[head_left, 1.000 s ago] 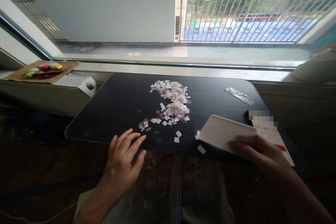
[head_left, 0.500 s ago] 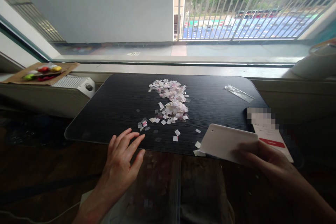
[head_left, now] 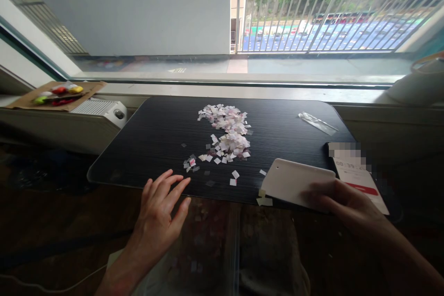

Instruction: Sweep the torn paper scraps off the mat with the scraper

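Observation:
My right hand point(head_left: 343, 199) grips a flat white plastic scraper point(head_left: 294, 181) with a small hole in one corner, held at the near right of the black table point(head_left: 145, 138). A few paper bits point(head_left: 264, 201) lie by the scraper's left corner at the table's front edge. My left hand point(head_left: 161, 206) holds nothing; its fingers are spread over the front edge. Just beyond its fingertips is a small cluster of clear and white bits point(head_left: 190, 163). A heap of small white and pinkish paper squares point(head_left: 231, 132) covers the table's middle, with several loose squares in front.
To the right of the scraper lies a phone point(head_left: 364, 185) with its screen lit. A clear plastic wrapper point(head_left: 317, 123) rests at the back right. Brown cardboard point(head_left: 21, 97) with colourful items sits on a radiator point(head_left: 100, 107) at left. A window borders the table's far side.
My right hand has shifted the scraper slightly left and away from me, its left corner now over the paper bits at the front edge. My left hand stays nearly still.

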The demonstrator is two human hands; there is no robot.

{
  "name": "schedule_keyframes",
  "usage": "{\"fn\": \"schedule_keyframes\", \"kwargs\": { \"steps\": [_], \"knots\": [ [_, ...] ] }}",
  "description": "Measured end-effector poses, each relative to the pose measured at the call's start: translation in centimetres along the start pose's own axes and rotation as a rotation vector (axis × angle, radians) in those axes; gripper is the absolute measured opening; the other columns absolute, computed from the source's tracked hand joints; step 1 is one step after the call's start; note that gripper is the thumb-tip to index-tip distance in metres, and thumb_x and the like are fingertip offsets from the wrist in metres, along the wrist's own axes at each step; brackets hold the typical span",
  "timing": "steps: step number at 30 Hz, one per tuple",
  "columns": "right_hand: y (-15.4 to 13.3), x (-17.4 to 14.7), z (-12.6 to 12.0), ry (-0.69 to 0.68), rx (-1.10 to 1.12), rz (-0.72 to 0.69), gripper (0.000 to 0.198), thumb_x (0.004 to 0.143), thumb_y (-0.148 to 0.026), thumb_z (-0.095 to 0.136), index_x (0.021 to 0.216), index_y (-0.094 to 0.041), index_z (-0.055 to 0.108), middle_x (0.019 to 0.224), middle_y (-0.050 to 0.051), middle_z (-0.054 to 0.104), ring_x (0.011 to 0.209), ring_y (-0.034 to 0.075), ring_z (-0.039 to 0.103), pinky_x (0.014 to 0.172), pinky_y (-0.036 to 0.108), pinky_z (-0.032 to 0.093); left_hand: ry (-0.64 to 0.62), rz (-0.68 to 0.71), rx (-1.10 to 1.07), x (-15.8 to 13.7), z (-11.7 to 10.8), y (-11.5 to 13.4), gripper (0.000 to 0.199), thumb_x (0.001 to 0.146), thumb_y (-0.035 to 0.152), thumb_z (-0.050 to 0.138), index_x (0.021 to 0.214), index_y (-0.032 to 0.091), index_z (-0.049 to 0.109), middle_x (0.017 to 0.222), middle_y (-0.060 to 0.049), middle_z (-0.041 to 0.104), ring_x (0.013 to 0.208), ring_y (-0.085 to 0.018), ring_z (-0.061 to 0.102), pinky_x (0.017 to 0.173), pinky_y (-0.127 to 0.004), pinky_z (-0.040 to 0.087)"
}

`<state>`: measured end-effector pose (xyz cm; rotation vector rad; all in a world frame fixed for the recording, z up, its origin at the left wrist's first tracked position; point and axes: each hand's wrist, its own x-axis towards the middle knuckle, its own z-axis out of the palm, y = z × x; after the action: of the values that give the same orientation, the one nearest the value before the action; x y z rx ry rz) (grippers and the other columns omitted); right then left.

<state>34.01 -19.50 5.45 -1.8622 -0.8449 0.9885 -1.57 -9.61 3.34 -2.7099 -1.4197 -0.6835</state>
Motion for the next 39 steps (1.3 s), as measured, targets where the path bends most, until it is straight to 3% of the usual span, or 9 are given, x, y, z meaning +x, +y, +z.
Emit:
{"fn": "schedule_keyframes", "kwargs": {
  "steps": [14,22,26,30,39],
  "knots": [
    [0.1,0.0,-0.5,-0.040,0.066,0.036,0.034,0.062,-0.050,0.077,0.085,-0.025,0.072,0.084,0.003,0.078,0.083,0.027,0.073,0.073,0.034,0.059,0.003,-0.002,-0.007,0.0,-0.1,-0.1,0.031,0.090,0.025,0.047,0.119,0.024,0.059,0.117,-0.008,0.063,0.124,-0.029,0.050,0.108,-0.055,0.030],
    [-0.7,-1.9,-1.7,0.022,-0.032,-0.020,0.017,0.062,-0.041,0.078,0.073,-0.028,0.077,0.079,0.003,0.078,0.077,0.027,0.072,0.067,0.030,0.058,-0.014,-0.003,-0.012,0.0,0.1,0.2,0.031,0.090,0.026,0.047,0.119,0.023,0.059,0.117,-0.009,0.063,0.124,-0.029,0.049,0.108,-0.055,0.030],
    [-0.3,-1.3,-1.2,0.072,0.003,-0.031,0.024,0.062,-0.044,0.079,0.077,-0.027,0.076,0.082,0.004,0.078,0.082,0.028,0.072,0.073,0.033,0.058,-0.019,0.004,-0.013,0.1,0.1,0.3,0.032,0.090,0.025,0.047,0.120,0.023,0.059,0.118,-0.009,0.062,0.124,-0.030,0.049,0.108,-0.055,0.030],
    [-0.1,-0.1,-0.5,-0.007,-0.001,-0.062,0.033,0.061,-0.051,0.079,0.077,-0.023,0.074,0.082,0.005,0.078,0.084,0.028,0.072,0.079,0.036,0.058,-0.008,0.023,0.002,0.0,0.0,0.1,0.031,0.090,0.025,0.047,0.119,0.022,0.058,0.117,-0.009,0.062,0.123,-0.030,0.049,0.106,-0.056,0.031],
    [0.1,-1.4,-0.8,-0.104,-0.030,-0.076,0.034,0.062,-0.057,0.078,0.077,-0.026,0.075,0.076,0.002,0.077,0.075,0.024,0.072,0.067,0.030,0.059,-0.003,0.037,0.018,-0.1,0.1,-0.1,0.031,0.091,0.024,0.047,0.120,0.022,0.056,0.117,-0.009,0.061,0.123,-0.030,0.049,0.104,-0.055,0.032]
  ]
}}
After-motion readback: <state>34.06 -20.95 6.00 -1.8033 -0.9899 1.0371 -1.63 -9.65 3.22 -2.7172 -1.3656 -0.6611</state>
